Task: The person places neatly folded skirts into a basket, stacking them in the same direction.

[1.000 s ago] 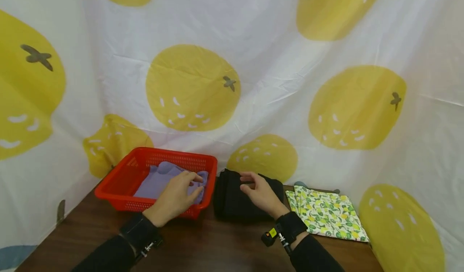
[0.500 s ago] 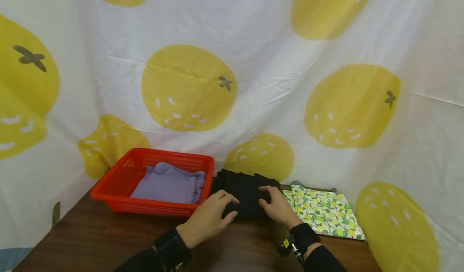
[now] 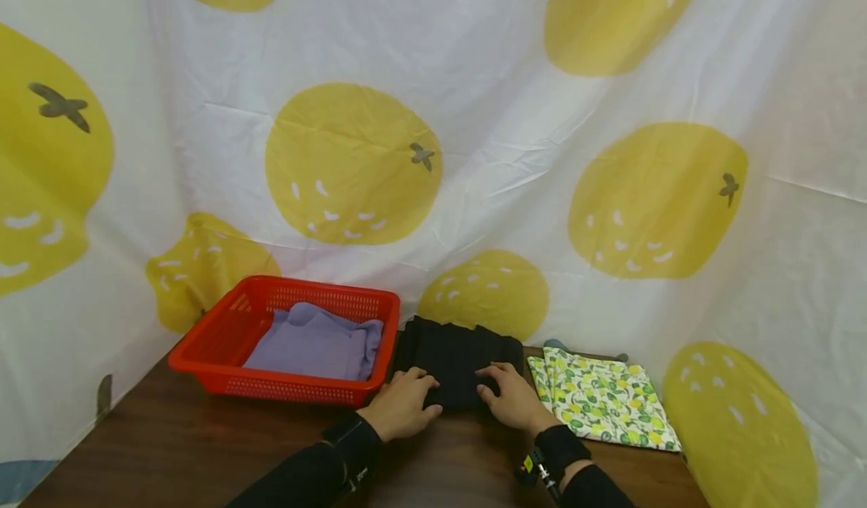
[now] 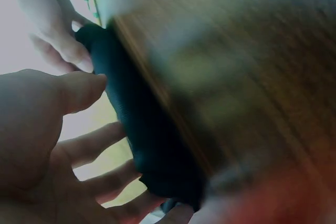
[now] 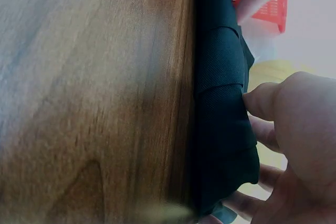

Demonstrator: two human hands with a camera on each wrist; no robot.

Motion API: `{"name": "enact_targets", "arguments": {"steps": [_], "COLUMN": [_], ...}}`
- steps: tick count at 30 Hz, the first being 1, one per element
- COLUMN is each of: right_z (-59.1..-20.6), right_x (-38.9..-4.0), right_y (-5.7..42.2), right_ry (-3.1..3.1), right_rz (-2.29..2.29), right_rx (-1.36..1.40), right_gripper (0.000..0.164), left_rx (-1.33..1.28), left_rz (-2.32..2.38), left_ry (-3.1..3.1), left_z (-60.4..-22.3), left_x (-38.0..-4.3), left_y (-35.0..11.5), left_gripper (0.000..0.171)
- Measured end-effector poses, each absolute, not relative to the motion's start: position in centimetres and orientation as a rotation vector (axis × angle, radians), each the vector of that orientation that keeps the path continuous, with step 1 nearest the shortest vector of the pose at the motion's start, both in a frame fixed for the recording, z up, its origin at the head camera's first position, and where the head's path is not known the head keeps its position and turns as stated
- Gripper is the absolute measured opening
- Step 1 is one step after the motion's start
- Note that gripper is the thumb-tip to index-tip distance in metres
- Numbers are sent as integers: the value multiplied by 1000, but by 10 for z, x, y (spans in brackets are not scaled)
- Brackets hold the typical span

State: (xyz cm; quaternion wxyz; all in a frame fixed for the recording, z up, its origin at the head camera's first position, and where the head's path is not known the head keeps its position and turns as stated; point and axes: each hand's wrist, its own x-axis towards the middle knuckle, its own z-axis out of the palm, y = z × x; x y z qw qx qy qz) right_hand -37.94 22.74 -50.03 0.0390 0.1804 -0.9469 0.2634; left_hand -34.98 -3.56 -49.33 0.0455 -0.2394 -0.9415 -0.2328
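A folded black cloth (image 3: 457,346) lies on the wooden table between both hands. The left hand (image 3: 400,406) is at its near left part, fingers spread and relaxed; in the left wrist view its fingertips (image 4: 115,132) reach the edge of the black cloth (image 4: 144,114). Over the near right part is the right hand (image 3: 516,401), with its fingers loosely bent. In the right wrist view, the thumb tip (image 5: 254,100) meets the edge of the black cloth (image 5: 223,114), and the other fingers extend behind it.
Left of the black cloth stands a red plastic basket (image 3: 203,354) holding a folded lavender cloth (image 3: 311,346). To the right lie folded lemon-print cloths (image 3: 609,399). A white curtain with large lemons (image 3: 488,154) hangs behind the brown wooden table (image 3: 176,448).
The left hand has moved right, from over the basket to the black cloth. The right hand has shifted slightly right and closer to the person, and both hands have lowered onto the cloth.
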Motion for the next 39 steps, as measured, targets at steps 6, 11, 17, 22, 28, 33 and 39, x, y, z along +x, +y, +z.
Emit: {"name": "enact_targets", "arguments": {"steps": [6,11,17,22,28,33,39], "right_z": [-502,-498,-496,-491,-493,-493,-493], "right_x": [-376,-368,-354,-340,-322,-308,-294], "right_y": [225,224,221,218,215,212,210], "right_ry": [-2907,-2909,-2936,-2966,-2960,-2932,-2917], "right_rz": [768,752,730,755,767,786,745], "right_rx": [528,519,522,567,608,592,562], "right_gripper": [30,23,19,18,15,12,10], "left_rx": [-771,-800,-799,-818,-845,-842,-831], "left_rz": [-660,-597,-600,-585,-596,-655,-717], "left_ry": [-2852,-2826,-2853,-2831,-2814,-2858,-2907], "left_z": [-498,-498,-497,-497,-497,-493,-490], "left_x": [-352,-344,-329,-319,-300,-287,-274], "left_y": [-40,-43,-50,-58,-66,-72,-74], "left_gripper": [36,30,25,18,14,12,10]}}
